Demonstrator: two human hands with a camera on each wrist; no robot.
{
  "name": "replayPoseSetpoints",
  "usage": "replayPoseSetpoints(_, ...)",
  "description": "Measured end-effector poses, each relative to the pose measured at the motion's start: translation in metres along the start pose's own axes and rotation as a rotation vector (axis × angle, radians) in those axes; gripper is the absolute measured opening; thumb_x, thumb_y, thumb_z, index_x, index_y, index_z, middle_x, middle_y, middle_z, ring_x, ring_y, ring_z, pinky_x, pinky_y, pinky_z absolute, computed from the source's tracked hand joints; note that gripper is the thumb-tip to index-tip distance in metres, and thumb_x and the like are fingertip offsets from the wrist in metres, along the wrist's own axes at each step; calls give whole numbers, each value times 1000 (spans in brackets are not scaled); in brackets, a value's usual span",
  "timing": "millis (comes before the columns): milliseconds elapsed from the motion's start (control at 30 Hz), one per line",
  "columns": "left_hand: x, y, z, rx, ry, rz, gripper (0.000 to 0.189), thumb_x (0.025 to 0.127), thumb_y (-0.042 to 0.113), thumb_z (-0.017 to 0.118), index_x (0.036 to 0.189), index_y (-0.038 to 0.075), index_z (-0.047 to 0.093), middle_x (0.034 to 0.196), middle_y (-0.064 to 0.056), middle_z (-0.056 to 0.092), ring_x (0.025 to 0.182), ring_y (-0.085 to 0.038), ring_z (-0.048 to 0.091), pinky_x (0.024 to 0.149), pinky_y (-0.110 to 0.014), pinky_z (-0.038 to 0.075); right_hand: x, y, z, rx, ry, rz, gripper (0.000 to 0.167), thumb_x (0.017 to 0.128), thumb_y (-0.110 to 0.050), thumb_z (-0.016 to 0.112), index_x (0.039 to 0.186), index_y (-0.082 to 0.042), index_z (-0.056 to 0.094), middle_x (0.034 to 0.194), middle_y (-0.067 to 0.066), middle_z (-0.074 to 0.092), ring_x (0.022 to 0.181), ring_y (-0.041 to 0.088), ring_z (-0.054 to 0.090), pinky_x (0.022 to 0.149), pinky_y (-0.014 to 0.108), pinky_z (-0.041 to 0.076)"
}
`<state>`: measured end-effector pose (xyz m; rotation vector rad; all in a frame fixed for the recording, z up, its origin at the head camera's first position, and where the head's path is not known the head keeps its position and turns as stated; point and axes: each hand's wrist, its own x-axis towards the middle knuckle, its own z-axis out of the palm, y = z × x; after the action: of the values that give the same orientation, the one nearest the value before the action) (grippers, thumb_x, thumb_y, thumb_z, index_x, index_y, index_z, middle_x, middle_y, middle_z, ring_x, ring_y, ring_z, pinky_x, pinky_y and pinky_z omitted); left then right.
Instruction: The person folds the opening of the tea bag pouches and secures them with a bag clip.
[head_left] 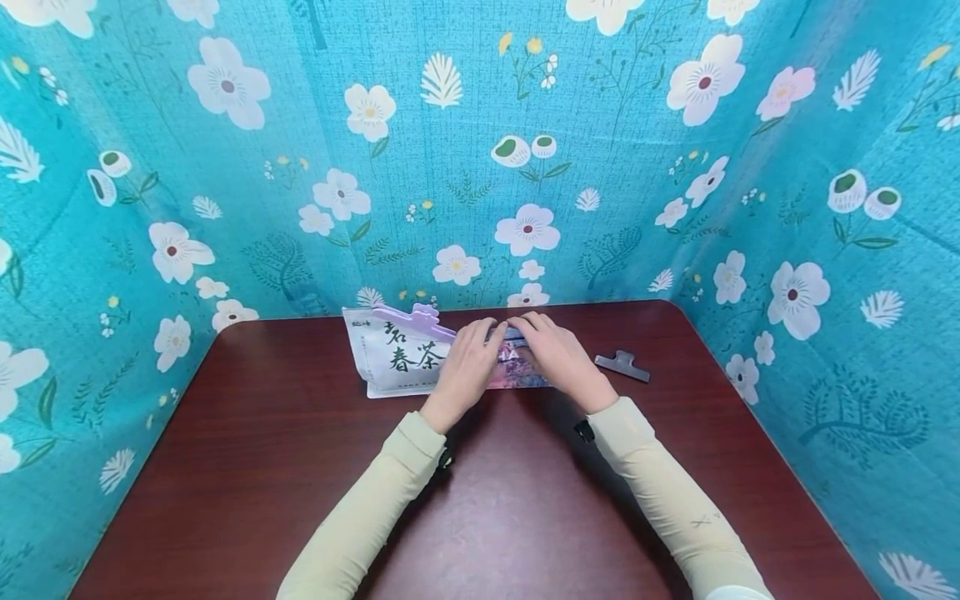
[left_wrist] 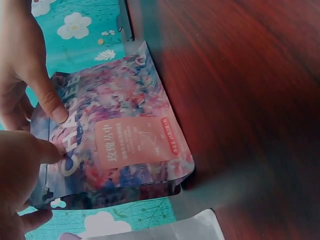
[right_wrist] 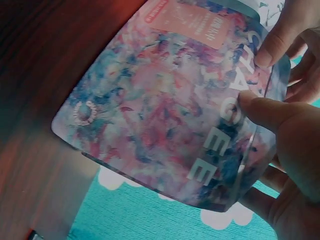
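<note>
A floral pink-and-blue pouch (head_left: pixel 517 372) lettered CHAGEE stands near the table's back edge. My left hand (head_left: pixel 468 360) pinches its top edge, thumb on the front and fingers behind. The right hand (head_left: pixel 561 354) pinches the same edge further right, its thumb (right_wrist: pixel 255 107) over the lettering. In the left wrist view, a pink label (left_wrist: pixel 132 142) shows on the pouch's front. Just left of the hands is a white pouch (head_left: pixel 382 367) with green characters, a purple clip (head_left: pixel 416 321) across its top.
A dark grey clip (head_left: pixel 624 366) lies on the table to the right of the right hand. The brown table (head_left: pixel 495 508) ends against a blue floral curtain (head_left: pixel 465 192), which also hangs along both sides.
</note>
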<state>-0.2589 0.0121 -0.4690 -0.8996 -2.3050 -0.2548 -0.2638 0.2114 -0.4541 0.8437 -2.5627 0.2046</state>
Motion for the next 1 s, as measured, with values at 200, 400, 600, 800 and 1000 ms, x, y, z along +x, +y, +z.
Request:
replayPoseSetpoints(200,-1,0,4,21,14,13,48,87,0,71,134,1,60,122,-18,63,114,-32,62,100,-44,48,-4,3,3,6,67,-9,46,92,-16,76,134,-9,58,120,9,63,106,25,64,71,42,59)
replayPoseSetpoints(400,-4,0,5,10,14,7,48,87,1,73,133,2,59,120,-17,63,112,-31,62,99,-43,49,-8,4,7,20,78,6,43,92,-15,75,131,-10,57,116,8,64,102,24,64,68,42,59)
replayPoseSetpoints(600,-4,-1,4,-16,6,-6,47,86,0,74,130,3,59,118,-16,64,111,-30,61,98,-42,49,-10,4,10,31,83,19,38,94,-11,73,128,-10,57,113,7,65,101,25,65,69,42,58)
replayPoseSetpoints(800,-2,-3,1,-85,-25,-41,39,91,-1,70,129,3,60,114,-14,64,105,-29,62,92,-42,51,-8,3,8,38,64,35,30,96,-10,69,125,-11,58,109,7,65,99,24,65,68,42,57)
replayPoseSetpoints(1000,0,-3,0,-115,-23,-46,36,93,0,68,128,4,61,113,-12,64,104,-27,61,90,-41,51,-6,3,6,46,80,34,16,101,-9,59,118,-12,60,102,6,65,90,23,65,63,40,56)
